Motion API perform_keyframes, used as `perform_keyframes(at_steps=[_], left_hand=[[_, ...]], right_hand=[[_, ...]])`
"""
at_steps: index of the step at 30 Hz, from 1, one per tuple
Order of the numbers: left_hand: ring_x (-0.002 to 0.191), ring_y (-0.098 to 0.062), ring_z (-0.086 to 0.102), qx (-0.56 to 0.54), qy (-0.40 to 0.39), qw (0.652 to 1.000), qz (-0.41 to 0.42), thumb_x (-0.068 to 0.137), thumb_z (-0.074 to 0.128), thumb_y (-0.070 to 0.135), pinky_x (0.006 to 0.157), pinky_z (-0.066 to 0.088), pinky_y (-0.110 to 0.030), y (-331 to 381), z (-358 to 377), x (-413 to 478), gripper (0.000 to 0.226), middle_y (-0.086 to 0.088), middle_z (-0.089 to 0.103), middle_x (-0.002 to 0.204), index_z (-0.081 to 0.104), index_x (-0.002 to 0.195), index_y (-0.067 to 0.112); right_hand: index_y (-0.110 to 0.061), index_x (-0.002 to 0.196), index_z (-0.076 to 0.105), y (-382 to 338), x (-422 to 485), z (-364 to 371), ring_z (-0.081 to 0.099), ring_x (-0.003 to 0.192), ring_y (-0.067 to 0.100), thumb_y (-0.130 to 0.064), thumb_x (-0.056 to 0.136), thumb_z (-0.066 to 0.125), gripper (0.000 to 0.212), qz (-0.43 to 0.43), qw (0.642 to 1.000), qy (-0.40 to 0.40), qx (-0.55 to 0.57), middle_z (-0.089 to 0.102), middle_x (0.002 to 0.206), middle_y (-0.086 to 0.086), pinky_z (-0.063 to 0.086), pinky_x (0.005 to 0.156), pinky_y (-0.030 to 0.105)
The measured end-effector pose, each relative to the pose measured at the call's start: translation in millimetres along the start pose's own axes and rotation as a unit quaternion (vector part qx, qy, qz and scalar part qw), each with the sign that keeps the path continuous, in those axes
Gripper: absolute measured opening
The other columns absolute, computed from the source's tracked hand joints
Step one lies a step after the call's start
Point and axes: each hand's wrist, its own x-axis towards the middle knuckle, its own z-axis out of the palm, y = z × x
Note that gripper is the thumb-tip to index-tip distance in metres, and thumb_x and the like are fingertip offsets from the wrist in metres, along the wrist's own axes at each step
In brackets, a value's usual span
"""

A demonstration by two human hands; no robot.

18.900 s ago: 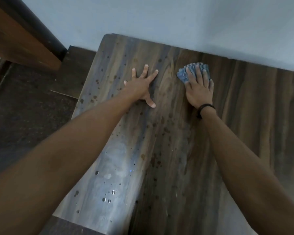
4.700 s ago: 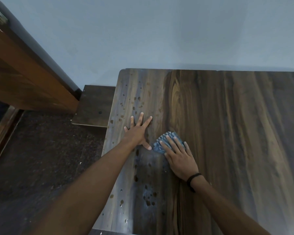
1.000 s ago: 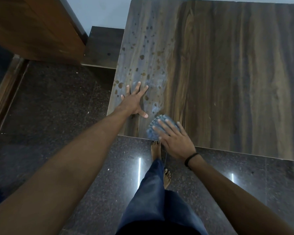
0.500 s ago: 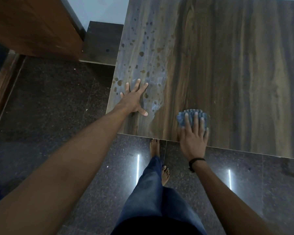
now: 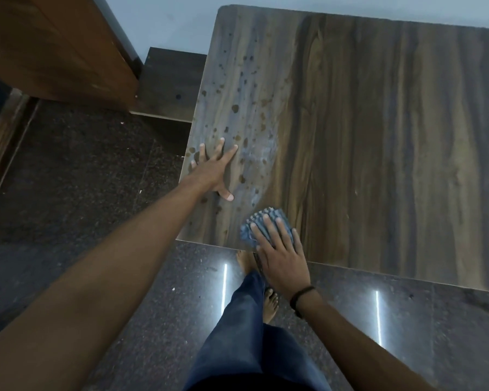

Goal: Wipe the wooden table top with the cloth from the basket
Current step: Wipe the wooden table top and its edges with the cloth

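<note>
A dark wooden table top [image 5: 364, 136] fills the upper right of the head view. Water drops and a wet smear cover its left strip. A blue nubby cloth [image 5: 254, 225] lies at the table's near edge, close to the left corner. My right hand [image 5: 280, 255] presses flat on the cloth, fingers spread over it, palm hanging past the edge. My left hand [image 5: 213, 170] rests flat on the wet left strip, fingers apart, holding nothing. No basket is in view.
A dark polished stone floor [image 5: 82, 193] lies left of and below the table. A brown wooden door [image 5: 54, 46] and a low dark step [image 5: 170, 83] stand at upper left. My jeans leg and bare feet [image 5: 270, 303] are under the near edge.
My right hand has slid the cloth leftward along the near edge, back toward the wet strip. My left hand has stayed planted. The camera has shifted slightly.
</note>
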Motion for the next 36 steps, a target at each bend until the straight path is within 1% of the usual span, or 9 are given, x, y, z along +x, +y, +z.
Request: perform_keyframes(at_steps=[3, 7, 12, 14, 16, 22, 28, 31, 36], left_hand=[[0.146, -0.044, -0.027, -0.005, 0.013, 1.000, 0.007, 0.057, 0.096, 0.034, 0.114, 0.003, -0.070, -1.8, 2.0, 3.0, 0.145, 0.008, -0.032, 0.161, -0.009, 0.157, 0.042], [0.146, -0.044, -0.028, -0.002, 0.008, 1.000, 0.007, 0.057, 0.096, 0.036, 0.114, 0.004, -0.071, -5.0, 2.2, 3.0, 0.145, 0.008, -0.032, 0.161, -0.010, 0.157, 0.043], [0.145, -0.042, -0.029, 0.007, -0.027, 1.000, 0.008, 0.068, 0.091, 0.018, 0.114, 0.017, -0.071, -10.2, -5.8, 5.4, 0.137, 0.010, -0.035, 0.159, -0.010, 0.156, 0.043], [0.146, -0.042, -0.027, 0.017, -0.024, 0.999, 0.016, 0.070, 0.090, 0.012, 0.114, 0.019, -0.069, -11.7, -8.0, 5.3, 0.136, 0.010, -0.035, 0.159, -0.011, 0.156, 0.043], [0.146, -0.042, -0.026, 0.020, -0.021, 0.999, 0.021, 0.070, 0.089, 0.010, 0.115, 0.018, -0.068, -9.9, -8.3, 4.7, 0.135, 0.010, -0.035, 0.160, -0.011, 0.156, 0.042], [0.147, -0.041, -0.025, 0.014, -0.015, 1.000, 0.012, 0.067, 0.090, 0.010, 0.115, 0.018, -0.069, -10.7, -5.7, 2.3, 0.137, 0.011, -0.032, 0.161, -0.008, 0.156, 0.043], [0.147, -0.040, -0.027, 0.000, -0.028, 1.000, 0.011, 0.069, 0.090, 0.012, 0.115, 0.016, -0.069, -8.8, -9.5, 5.1, 0.136, 0.011, -0.034, 0.160, -0.010, 0.157, 0.042], [0.146, -0.040, -0.028, -0.017, 0.005, 1.000, 0.012, 0.066, 0.092, 0.023, 0.114, 0.012, -0.070, -6.4, -19.8, 12.2, 0.139, 0.010, -0.032, 0.161, -0.012, 0.157, 0.040], [0.144, -0.043, -0.031, -0.004, -0.011, 1.000, -0.020, 0.065, 0.093, 0.031, 0.114, 0.007, -0.071, -3.7, -24.6, 25.8, 0.142, 0.006, -0.039, 0.158, -0.017, 0.156, 0.038]], right_hand=[[-0.036, 0.159, 0.019, 20.2, 35.6, -10.2, 0.007, 0.156, 0.020, -0.037, 0.106, 0.029, 0.054, -0.022, 1.000, -0.012, -0.012, 0.016, 0.168, -0.005, 0.021, 0.121, 0.057], [-0.039, 0.160, 0.013, 17.7, 102.9, -21.0, -0.001, 0.156, 0.021, -0.039, 0.108, 0.025, 0.053, 0.076, 0.997, -0.001, 0.035, 0.005, 0.169, -0.006, 0.009, 0.124, 0.057], [-0.035, 0.159, 0.019, -7.7, 15.9, -0.7, 0.012, 0.155, 0.025, -0.038, 0.104, 0.029, 0.056, -0.130, 0.990, -0.045, -0.025, 0.014, 0.169, -0.001, 0.024, 0.119, 0.059], [-0.037, 0.159, 0.019, 9.0, 29.8, -7.0, 0.014, 0.155, 0.022, -0.038, 0.105, 0.031, 0.055, -0.161, 0.985, -0.061, -0.031, 0.017, 0.168, -0.004, 0.025, 0.120, 0.058], [-0.038, 0.159, 0.015, 25.9, 78.0, -19.7, 0.010, 0.155, 0.022, -0.038, 0.106, 0.029, 0.054, -0.146, 0.987, -0.055, -0.046, 0.014, 0.168, -0.003, 0.022, 0.120, 0.060], [-0.040, 0.159, 0.015, 48.4, 183.4, -48.2, 0.001, 0.156, 0.022, -0.038, 0.108, 0.024, 0.052, 0.052, 0.998, -0.005, 0.037, 0.008, 0.169, -0.005, 0.008, 0.123, 0.057], [-0.034, 0.159, 0.025, 9.9, 40.3, -7.8, 0.014, 0.155, 0.023, -0.036, 0.104, 0.032, 0.055, -0.126, 0.991, -0.023, -0.039, 0.020, 0.167, -0.002, 0.025, 0.120, 0.056], [-0.036, 0.159, 0.022, 32.5, 66.7, -20.2, 0.017, 0.154, 0.021, -0.037, 0.105, 0.032, 0.055, -0.161, 0.985, -0.045, -0.048, 0.021, 0.167, -0.004, 0.023, 0.121, 0.056], [-0.040, 0.159, 0.017, 63.6, 197.7, -57.4, 0.006, 0.156, 0.020, -0.038, 0.107, 0.025, 0.052, -0.009, 1.000, -0.016, 0.001, 0.013, 0.168, -0.007, 0.011, 0.123, 0.055]])
